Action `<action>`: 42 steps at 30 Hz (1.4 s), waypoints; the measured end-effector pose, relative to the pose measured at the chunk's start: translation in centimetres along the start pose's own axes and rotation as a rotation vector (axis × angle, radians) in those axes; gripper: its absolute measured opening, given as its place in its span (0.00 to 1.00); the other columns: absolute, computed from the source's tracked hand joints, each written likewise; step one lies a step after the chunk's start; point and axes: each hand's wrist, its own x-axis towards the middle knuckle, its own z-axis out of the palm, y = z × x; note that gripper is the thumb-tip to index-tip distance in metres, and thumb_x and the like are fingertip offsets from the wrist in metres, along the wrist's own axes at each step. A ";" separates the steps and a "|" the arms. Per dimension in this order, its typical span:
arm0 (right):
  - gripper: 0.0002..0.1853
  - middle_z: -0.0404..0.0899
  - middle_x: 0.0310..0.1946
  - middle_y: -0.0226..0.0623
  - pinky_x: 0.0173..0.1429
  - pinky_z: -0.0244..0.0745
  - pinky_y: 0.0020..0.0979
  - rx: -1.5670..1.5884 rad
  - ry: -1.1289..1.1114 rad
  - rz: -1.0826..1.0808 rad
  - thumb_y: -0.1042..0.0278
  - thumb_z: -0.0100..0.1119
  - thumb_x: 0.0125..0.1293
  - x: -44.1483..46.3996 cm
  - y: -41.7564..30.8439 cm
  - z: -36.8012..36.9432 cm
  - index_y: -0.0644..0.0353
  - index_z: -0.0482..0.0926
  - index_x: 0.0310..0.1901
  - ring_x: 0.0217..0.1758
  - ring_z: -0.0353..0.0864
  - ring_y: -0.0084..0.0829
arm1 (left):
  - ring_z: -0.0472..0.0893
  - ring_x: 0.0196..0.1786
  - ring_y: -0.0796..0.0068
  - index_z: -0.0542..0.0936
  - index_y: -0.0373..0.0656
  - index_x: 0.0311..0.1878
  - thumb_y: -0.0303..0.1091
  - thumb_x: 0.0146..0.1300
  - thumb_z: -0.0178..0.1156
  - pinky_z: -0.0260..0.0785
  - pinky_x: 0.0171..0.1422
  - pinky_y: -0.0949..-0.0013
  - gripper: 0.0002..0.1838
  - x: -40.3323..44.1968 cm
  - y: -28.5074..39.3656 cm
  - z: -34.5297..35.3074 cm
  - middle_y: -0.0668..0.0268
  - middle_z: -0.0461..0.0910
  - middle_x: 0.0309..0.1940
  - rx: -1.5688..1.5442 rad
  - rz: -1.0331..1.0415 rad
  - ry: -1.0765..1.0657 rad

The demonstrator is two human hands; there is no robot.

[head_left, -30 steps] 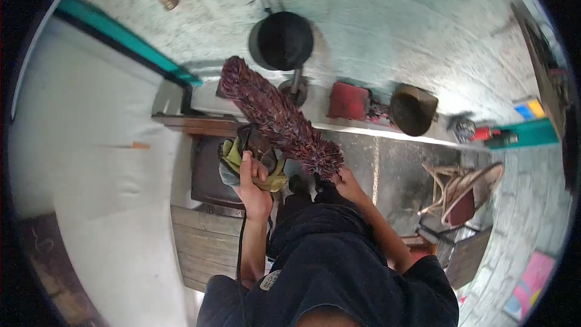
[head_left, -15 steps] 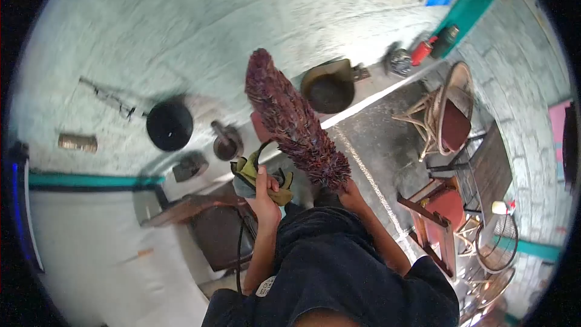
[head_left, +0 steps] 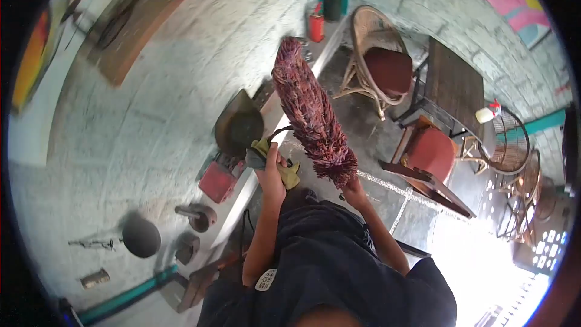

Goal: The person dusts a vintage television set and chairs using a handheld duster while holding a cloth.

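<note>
My right hand [head_left: 353,193] grips the lower end of a feather duster [head_left: 311,109] with shaggy reddish-purple feathers. The duster slants up and to the left, its far tip near the wall ledge. In my left hand [head_left: 272,173] is a crumpled yellow-green and grey cloth [head_left: 290,175] with dark edging, the fingers closed round it. Just beyond the cloth, a dark scoop-shaped pan [head_left: 239,126] rests on the ledge beside a red box-like object [head_left: 218,182].
Along the ledge stand a mortar with pestle [head_left: 200,217], a red canister [head_left: 316,26] and a dark flask [head_left: 332,1]. Right of me are a rattan chair [head_left: 378,36], a wooden table [head_left: 451,85], a red-cushioned chair [head_left: 431,152] and a white spray bottle [head_left: 487,113].
My view has turned to the right, so the ledge items appear further left and lower, and more chairs show. Both hands keep hold of the duster and the cloth.
</note>
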 end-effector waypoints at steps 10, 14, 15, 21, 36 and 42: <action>0.06 0.74 0.29 0.26 0.36 0.68 0.28 -0.016 0.388 -0.035 0.74 0.51 0.68 5.2 2.8 -10.5 0.61 0.77 0.43 0.33 0.69 0.20 | 0.68 0.25 0.81 0.72 0.47 0.37 0.34 0.64 0.65 0.64 0.31 0.72 0.09 8.1 -10.2 15.6 0.74 0.67 0.25 0.177 -0.309 -0.280; 0.03 0.67 0.26 0.27 0.35 0.63 0.28 0.005 0.536 0.044 0.76 0.50 0.64 10.0 0.2 -15.2 0.62 0.71 0.33 0.32 0.65 0.20 | 0.68 0.26 0.80 0.73 0.48 0.40 0.34 0.64 0.65 0.64 0.32 0.73 0.09 12.3 -15.4 23.3 0.73 0.67 0.25 0.212 -0.379 -0.318; 0.03 0.68 0.25 0.26 0.34 0.62 0.28 -0.006 0.555 0.010 0.74 0.51 0.65 10.5 -0.1 -16.4 0.62 0.72 0.33 0.31 0.64 0.20 | 0.69 0.27 0.80 0.72 0.48 0.41 0.34 0.64 0.65 0.65 0.33 0.73 0.10 13.1 -16.3 24.6 0.73 0.68 0.26 0.204 -0.394 -0.366; 0.08 0.70 0.24 0.30 0.33 0.64 0.32 -0.150 0.721 0.136 0.66 0.53 0.66 14.8 -1.9 -25.0 0.63 0.73 0.34 0.29 0.65 0.22 | 0.69 0.27 0.81 0.75 0.49 0.39 0.36 0.64 0.65 0.65 0.33 0.75 0.08 18.1 -22.3 33.7 0.75 0.68 0.26 0.196 -0.488 -0.496; 0.18 0.81 0.36 0.60 0.50 0.74 0.50 -0.684 0.523 0.623 0.58 0.52 0.65 20.7 5.9 -45.7 0.68 0.78 0.43 0.47 0.80 0.59 | 0.72 0.23 0.80 0.74 0.48 0.32 0.37 0.63 0.65 0.65 0.29 0.73 0.09 23.6 -37.5 44.4 0.74 0.71 0.24 0.376 -0.604 -0.264; 0.16 0.81 0.37 0.61 0.49 0.76 0.52 -0.725 0.257 0.513 0.62 0.53 0.62 23.3 6.0 -52.1 0.69 0.80 0.39 0.45 0.81 0.59 | 0.73 0.24 0.79 0.74 0.50 0.32 0.39 0.62 0.66 0.67 0.30 0.72 0.10 23.1 -40.9 46.7 0.74 0.71 0.24 0.419 -0.563 -0.220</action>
